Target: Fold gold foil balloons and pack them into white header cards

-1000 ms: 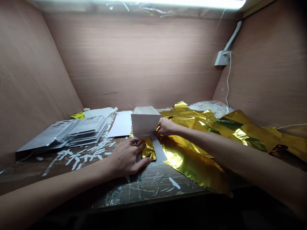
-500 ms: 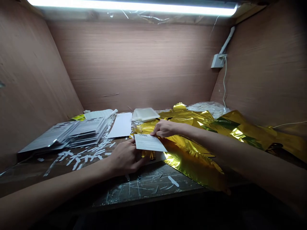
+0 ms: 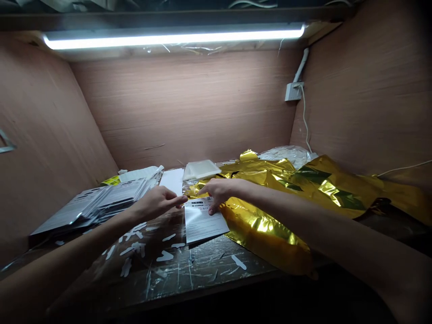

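Note:
A white printed leaflet (image 3: 204,227) lies at the middle of the bench, tilted slightly, with dark print and small symbols near its top. My right hand (image 3: 218,192) grips its upper right side, thumb on the printed face and index finger stretched to the left. Just off the upper left corner is my left hand (image 3: 162,200), its thumb and fingers pinched together. Whatever that pinch holds is too small to make out. Gold foil film (image 3: 263,220) spreads beside and under my right forearm.
Stacks of printed leaflets (image 3: 77,204) stand at the left. White paper strips (image 3: 165,256) are scattered over the scratched bench (image 3: 175,281). Behind are a blank white sheet (image 3: 173,180), a translucent tray (image 3: 201,170) and a clear plastic bag (image 3: 286,155). Wooden panels enclose the bench.
The leaflet has turned more upright and come lower toward the bench's front. My left hand has moved off its left edge, up and to the left. The camera view has shifted.

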Available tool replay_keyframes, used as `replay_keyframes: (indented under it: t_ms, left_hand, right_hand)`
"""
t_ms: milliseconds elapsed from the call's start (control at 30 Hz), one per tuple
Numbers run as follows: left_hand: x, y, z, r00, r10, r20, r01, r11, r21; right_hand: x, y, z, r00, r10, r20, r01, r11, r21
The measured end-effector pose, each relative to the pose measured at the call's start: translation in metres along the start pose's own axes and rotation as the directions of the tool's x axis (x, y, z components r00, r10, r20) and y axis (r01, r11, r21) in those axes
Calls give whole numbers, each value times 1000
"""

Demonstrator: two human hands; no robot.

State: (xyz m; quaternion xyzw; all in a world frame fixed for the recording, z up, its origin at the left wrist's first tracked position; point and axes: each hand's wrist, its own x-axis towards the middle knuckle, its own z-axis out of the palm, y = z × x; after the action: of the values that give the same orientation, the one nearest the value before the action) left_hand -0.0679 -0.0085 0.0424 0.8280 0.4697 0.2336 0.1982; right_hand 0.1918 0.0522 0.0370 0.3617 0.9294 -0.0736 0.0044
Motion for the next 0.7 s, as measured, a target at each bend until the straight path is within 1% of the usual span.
replay_keyframes:
  t_ms: [33,100,167,200,267,333,400,433,467,500,567,633,700]
  left_hand:
    - [8,-3,1,1000,12,-26,-11,997,71]
    - [23,-6,7,997,82,15,-83,988,129]
    - [31,-5,16,987,134,91,-143,985,100]
    - [33,-5,20,983,137,118,-147,986,77]
    - [33,-3,25,986,109,122,-110,994,-2]
    - [30,-3,27,992,67,106,-53,990,-134]
    - [26,-5,26,991,31,132,8,958,-287]
    - [24,-6,26,990,15,142,38,931,-362]
    - [22,-7,26,990,-1,138,61,900,-432]
    - [20,-8,26,993,-22,116,78,863,-499]
    - [19,-9,27,996,-74,40,83,776,-625]
    - [18,-8,28,988,-143,-61,53,677,-734]
    - [19,-6,30,960,-232,-159,1,566,-824]
  right_hand:
    - [1,0,0,1000,14,19,-14,1000,-9]
    - [2,-2,-1,999,36,30,-35,998,-43]
    - [0,-3,-1,1000,11,-16,-12,997,-77]
    - [-2,-3,0,999,-9,-51,6,997,-72]
    - [-6,-2,4,991,-27,-129,27,1000,0]
    - [-9,0,9,982,8,-190,15,993,119]
    - [-11,3,13,973,59,-224,0,967,255]
    - [-10,3,13,971,83,-226,0,939,343]
    - [-10,4,12,970,102,-220,8,892,452]
    - [-9,3,11,970,121,-213,22,823,568]
    - [-9,1,6,962,166,-219,63,640,766]
    - [-11,-3,1,943,229,-241,106,482,870]
    - [-17,-8,-1,945,247,-216,112,378,919]
